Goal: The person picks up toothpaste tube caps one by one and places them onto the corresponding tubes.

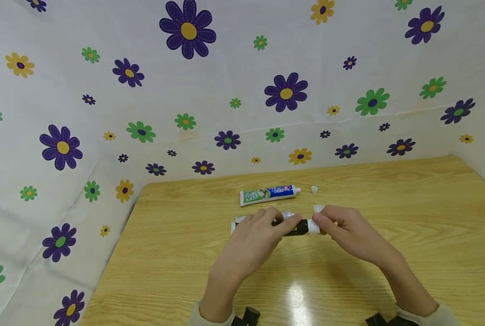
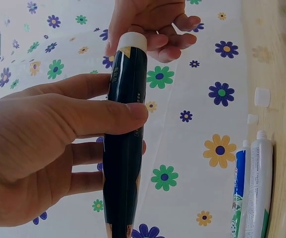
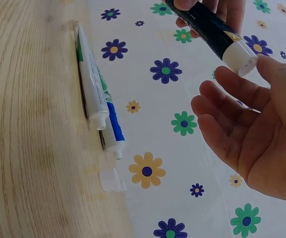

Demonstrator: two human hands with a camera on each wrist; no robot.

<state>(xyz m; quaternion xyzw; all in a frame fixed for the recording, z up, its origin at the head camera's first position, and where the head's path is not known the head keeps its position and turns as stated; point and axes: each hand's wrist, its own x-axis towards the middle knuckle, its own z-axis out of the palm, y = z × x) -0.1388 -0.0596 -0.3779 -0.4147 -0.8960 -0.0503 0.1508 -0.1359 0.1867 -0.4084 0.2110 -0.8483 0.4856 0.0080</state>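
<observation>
A black toothpaste tube [image 1: 297, 228] with gold marks lies across my left hand [image 1: 253, 242], which grips its body, the thumb over the front and the fingers behind. The tube's white cap [image 1: 313, 227] points right. My right hand [image 1: 355, 233] is at that end; in the right wrist view its thumb and forefinger lie on either side of the cap, pinching it. The other right fingers are loosely bent. Behind the hands, a green and blue toothpaste tube [image 1: 268, 194] rests uncapped on the table. A whitish tube [image 3: 94, 94] lies beside it, mostly hidden in the head view.
Two loose white caps stand on the wooden table [image 1: 165, 253]: a small cap [image 1: 314, 189] near the blue tube's nozzle and a larger cap [image 1: 318, 208] just beyond my right fingers. A flower-printed cloth [image 1: 242, 149] rises behind the table and along its sides.
</observation>
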